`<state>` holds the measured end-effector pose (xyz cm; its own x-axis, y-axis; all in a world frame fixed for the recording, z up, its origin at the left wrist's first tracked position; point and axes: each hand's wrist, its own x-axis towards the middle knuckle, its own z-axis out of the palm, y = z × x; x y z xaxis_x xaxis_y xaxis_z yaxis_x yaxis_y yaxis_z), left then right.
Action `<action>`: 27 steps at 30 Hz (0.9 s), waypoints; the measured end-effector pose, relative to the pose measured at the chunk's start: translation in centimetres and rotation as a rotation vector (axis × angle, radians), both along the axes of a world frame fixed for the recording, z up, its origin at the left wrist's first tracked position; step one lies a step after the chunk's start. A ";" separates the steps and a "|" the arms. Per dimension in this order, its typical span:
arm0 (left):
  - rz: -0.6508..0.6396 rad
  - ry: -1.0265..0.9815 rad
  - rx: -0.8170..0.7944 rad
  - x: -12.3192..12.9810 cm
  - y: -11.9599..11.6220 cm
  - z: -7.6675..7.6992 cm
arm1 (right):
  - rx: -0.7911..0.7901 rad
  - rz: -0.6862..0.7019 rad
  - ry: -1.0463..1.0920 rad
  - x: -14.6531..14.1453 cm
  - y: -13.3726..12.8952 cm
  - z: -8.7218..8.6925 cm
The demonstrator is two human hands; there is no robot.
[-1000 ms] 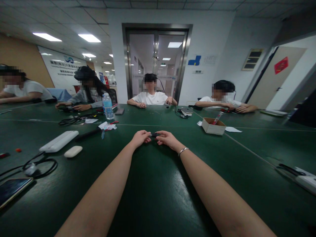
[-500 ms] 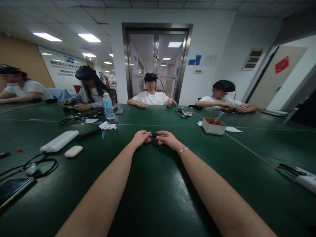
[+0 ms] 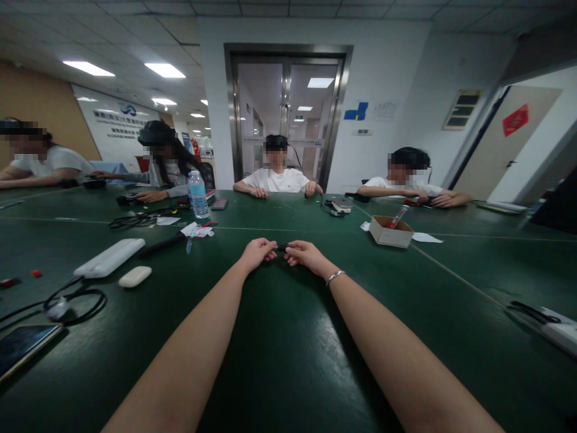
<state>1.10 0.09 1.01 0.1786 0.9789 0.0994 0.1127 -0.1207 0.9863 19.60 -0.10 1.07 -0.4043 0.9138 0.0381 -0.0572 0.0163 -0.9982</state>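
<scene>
Both my hands meet over the green table (image 3: 279,313), pinching a small dark object (image 3: 282,247) between them. It is short and black; its exact kind is too small to tell. My left hand (image 3: 258,255) is closed on its left end with thumb and fingertips. On the other end, my right hand (image 3: 308,257) is closed too, with a silver bracelet (image 3: 335,276) at its wrist. The fingers hide part of the object.
To the left lie a white power bank (image 3: 109,258), a white oval case (image 3: 135,276), a phone (image 3: 24,349) and a black cable (image 3: 85,307). Farther off stand a water bottle (image 3: 197,195) and a small box (image 3: 390,233). Several people sit around the table.
My hands and the dark object stay almost in place. A person at the left back has stretched an arm out to the left. The view has shifted very slightly.
</scene>
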 end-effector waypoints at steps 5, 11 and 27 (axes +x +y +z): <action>-0.020 -0.024 0.029 -0.1 0.0 0.0 | -0.002 -0.003 -0.029 0.0 -0.1 0.1; -0.048 -0.060 0.084 -0.1 -0.6 0.4 | -0.045 -0.031 -0.025 -0.1 -0.3 0.5; -0.047 -0.025 0.019 -0.2 -0.2 0.0 | -0.042 -0.040 0.035 0.0 -0.4 0.3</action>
<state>0.91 -0.11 1.01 0.2220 0.9673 0.1228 0.0813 -0.1439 0.9862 19.55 -0.49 1.42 -0.3667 0.9302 0.0129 -0.0920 -0.0225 -0.9955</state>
